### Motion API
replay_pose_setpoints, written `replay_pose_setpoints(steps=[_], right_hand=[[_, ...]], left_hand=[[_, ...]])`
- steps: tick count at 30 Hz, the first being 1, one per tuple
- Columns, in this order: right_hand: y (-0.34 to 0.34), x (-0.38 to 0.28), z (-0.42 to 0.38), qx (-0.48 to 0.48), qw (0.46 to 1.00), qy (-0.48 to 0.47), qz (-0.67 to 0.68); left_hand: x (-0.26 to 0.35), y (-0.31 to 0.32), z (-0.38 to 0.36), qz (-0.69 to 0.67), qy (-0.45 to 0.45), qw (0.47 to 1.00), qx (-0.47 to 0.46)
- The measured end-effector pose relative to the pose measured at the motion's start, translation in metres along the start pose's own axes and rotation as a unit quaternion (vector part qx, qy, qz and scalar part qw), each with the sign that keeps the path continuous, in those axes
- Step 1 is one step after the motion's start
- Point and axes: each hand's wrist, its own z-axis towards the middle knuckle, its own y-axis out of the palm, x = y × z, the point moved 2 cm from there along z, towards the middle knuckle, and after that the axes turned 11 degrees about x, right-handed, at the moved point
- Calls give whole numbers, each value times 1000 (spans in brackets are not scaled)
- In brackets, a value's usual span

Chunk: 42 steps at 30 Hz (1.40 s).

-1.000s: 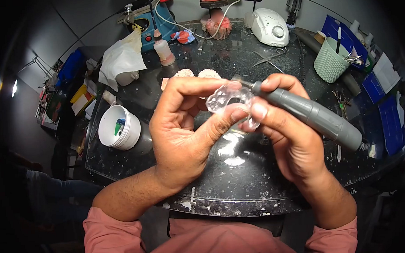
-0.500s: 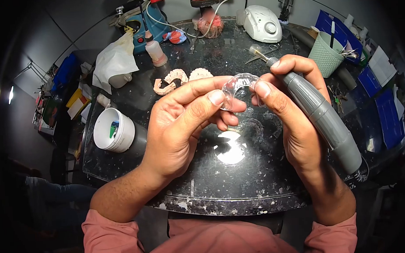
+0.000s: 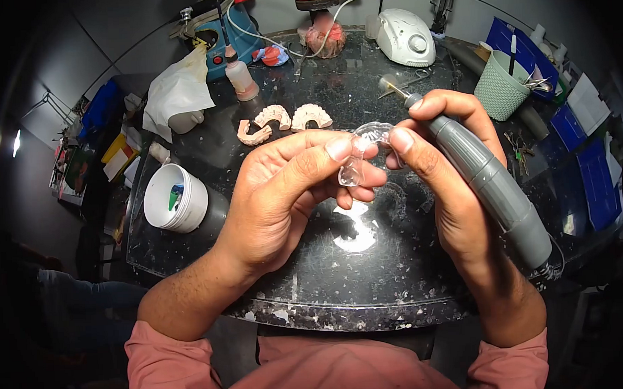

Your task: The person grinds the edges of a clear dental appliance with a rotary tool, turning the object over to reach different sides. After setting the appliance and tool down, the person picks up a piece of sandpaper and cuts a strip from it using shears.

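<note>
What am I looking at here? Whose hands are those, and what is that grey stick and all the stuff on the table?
The picture comes from a camera worn on a person's head, looking down at their own two hands. The left hand and the right hand together pinch a clear tray, a see-through piece shaped like a row of teeth. The right hand also grips a grey tool, like a fat pen with a thin tip pointing away from the tray. They work over a dark speckled table. On it lie pinkish teeth models, a white tub, a green basket with tools, and a white box with a knob.
</note>
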Motion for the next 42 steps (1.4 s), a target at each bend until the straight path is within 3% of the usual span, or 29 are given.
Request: replay_pose_setpoints(steps=[6, 9, 11, 12, 13, 15, 17, 26, 42], right_hand=[[-2, -2, 1, 12, 1000, -15, -7], [-2, -25, -3, 64, 976, -69, -198], [-10, -28, 2, 17, 903, -303, -304], [-8, -31, 0, -14, 884, -340, -321], [-13, -25, 5, -52, 831, -437, -340], [-8, -6, 2, -38, 881, -417, -220], [-6, -6, 1, -82, 882, -405, -228], [-4, -4, 2, -106, 885, -399, -214], [-5, -2, 0, -82, 898, -372, -219]], left_hand=[[3, 2, -1, -23, -26, 999, -35], [4, 2, -1, -32, -24, 999, -33], [5, 0, 0, -40, -18, 999, -29], [6, -2, 0, -61, -26, 997, -47], [6, -4, 0, -81, -33, 994, -64], [3, -5, 1, -89, -21, 994, -66], [2, -5, 2, -98, -11, 993, -72], [-1, -5, 3, -82, 12, 995, -57], [-3, -8, 3, -47, 36, 997, -46]])
